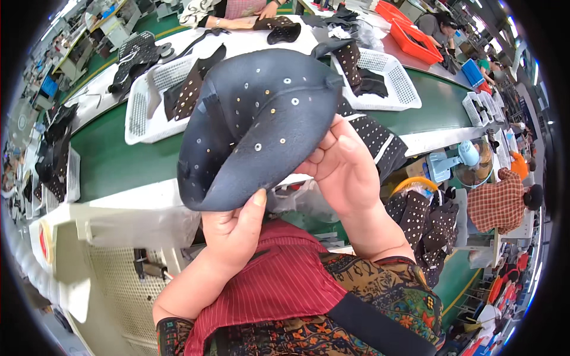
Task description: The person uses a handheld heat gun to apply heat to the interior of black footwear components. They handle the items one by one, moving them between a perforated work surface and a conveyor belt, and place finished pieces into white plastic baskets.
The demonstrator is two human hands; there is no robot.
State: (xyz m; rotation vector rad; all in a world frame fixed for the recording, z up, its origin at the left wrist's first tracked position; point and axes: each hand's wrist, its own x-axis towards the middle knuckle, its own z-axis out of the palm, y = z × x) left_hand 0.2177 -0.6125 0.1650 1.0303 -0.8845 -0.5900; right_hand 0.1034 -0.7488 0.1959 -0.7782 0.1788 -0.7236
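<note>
Eyeleted piece (267,124) held w/ L fingers (257,200) & R fingers (328,142), forearms (193,285) angled inward.

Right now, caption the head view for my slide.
Left hand and right hand hold a dark, eyelet-studded piece near white baskets.

No text, label, brand, number or sign can be read on the black piece with metal rings (270,127) or on anything around it; the surfaces farther away from it are too small and blurred for any lettering to be made out.
</note>
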